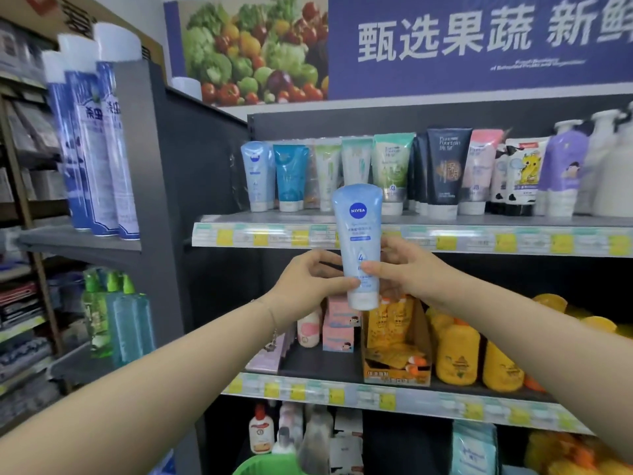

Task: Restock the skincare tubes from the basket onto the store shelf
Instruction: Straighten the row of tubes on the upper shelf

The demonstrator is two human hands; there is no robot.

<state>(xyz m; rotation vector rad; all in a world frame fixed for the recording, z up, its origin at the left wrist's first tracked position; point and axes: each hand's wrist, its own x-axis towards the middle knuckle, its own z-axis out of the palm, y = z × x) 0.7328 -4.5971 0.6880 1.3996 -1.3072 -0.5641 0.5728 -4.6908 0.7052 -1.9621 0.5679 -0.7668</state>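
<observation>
Tube (358, 231), light blue Nivea, upright with cap down, held in mid-air between both hands, in front of the price-label strip (274, 236) on the upper shelf (479, 221). Left hand (313, 279) grips the tube's lower left side, fingers curled behind, thumb across the front near the cap. Right hand (404, 269) pinches the lower right edge, thumb in front, fingers behind. Top half of the tube sticks up free above both hands. Row of tubes (390, 173) stands cap-down on that shelf behind it; matching blue tube (257, 176) at the row's left end. Green basket (267, 466) rim at the bottom edge, well apart from the hands. Yellow bottles (459, 351) on the lower shelf under the right forearm.
</observation>
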